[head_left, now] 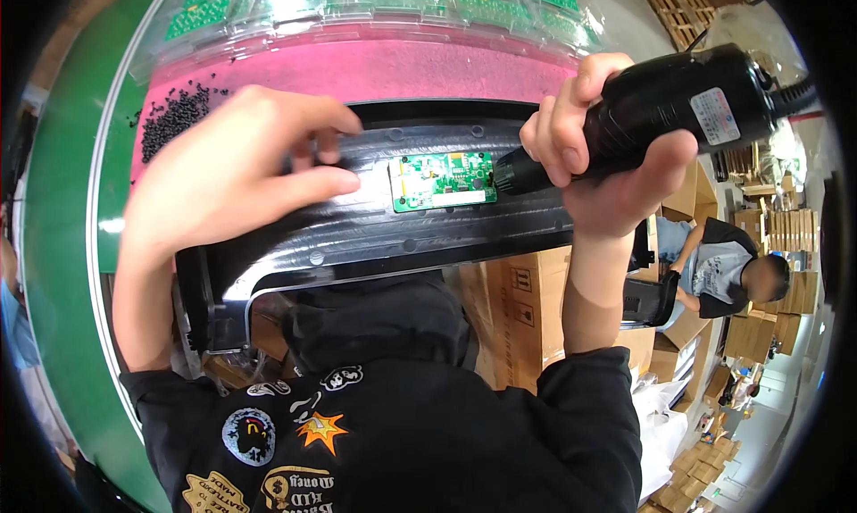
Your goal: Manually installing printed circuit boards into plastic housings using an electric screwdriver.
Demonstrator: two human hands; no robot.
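Observation:
A black electric screwdriver [665,102] lies across my right hand [594,156], whose fingers wrap round its body. Its nose end reaches the right edge of a small green circuit board [444,187]; the bit's tip is hard to make out. The board sits in the middle of a long, glossy black plastic housing [366,250], which lies in front of me. Over the housing's left part hovers my left hand [237,174], slightly blurred. Its thumb and fingers are apart, pointing toward the board, and I see nothing held between them.
A pile of small black screws [178,120] lies on the pink mat [375,71] at the far left. Clear plastic trays [384,17] of green boards stand behind it. Cardboard boxes [527,308] are at the near right, where another person [719,263] handles a black part.

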